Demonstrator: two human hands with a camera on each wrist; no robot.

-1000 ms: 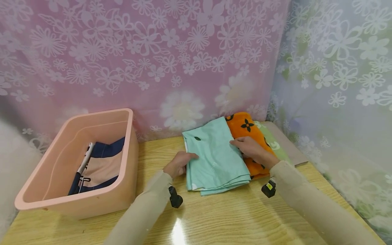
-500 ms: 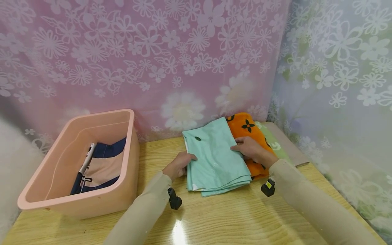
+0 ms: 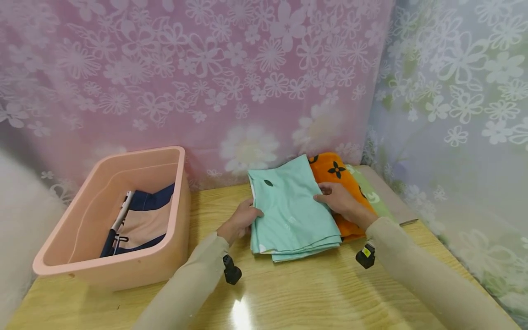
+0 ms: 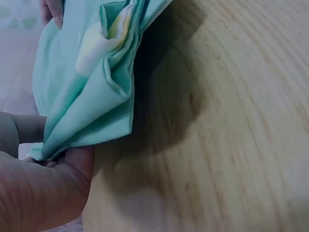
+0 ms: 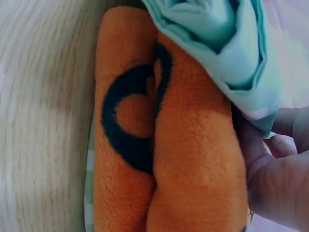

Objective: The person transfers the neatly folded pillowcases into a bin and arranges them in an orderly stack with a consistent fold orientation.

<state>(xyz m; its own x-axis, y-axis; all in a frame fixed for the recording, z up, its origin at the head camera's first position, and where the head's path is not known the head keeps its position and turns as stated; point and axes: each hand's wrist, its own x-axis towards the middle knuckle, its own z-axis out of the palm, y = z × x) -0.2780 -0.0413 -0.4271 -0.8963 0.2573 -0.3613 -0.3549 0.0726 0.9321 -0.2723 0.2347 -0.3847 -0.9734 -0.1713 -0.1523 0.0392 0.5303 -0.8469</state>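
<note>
A folded mint-green cloth (image 3: 288,208) with a small dark leaf print lies across the middle of the table in the head view, its right side overlapping a folded orange towel (image 3: 336,173). My left hand (image 3: 241,218) pinches the cloth's left edge, thumb on top and fingers beneath. On the opposite edge my right hand (image 3: 341,201) pinches it too, close over the orange towel. The left wrist view shows the cloth's layered folds (image 4: 96,96) bunched and raised beside the thumb. In the right wrist view the plush towel (image 5: 198,140) bears a black ring pattern.
On the left stands a pink plastic basin (image 3: 179,215) holding folded navy-and-peach fabric (image 3: 148,220). Right of the orange towel lie a green patterned cloth (image 3: 373,192) and a beige folded piece (image 3: 389,195). A floral curtain (image 3: 243,91) hangs behind the wooden table (image 3: 280,293).
The mint cloth's left and back edges have lifted slightly between my hands. My left fingers now show further up along the edge. The head view has shifted a little.
</note>
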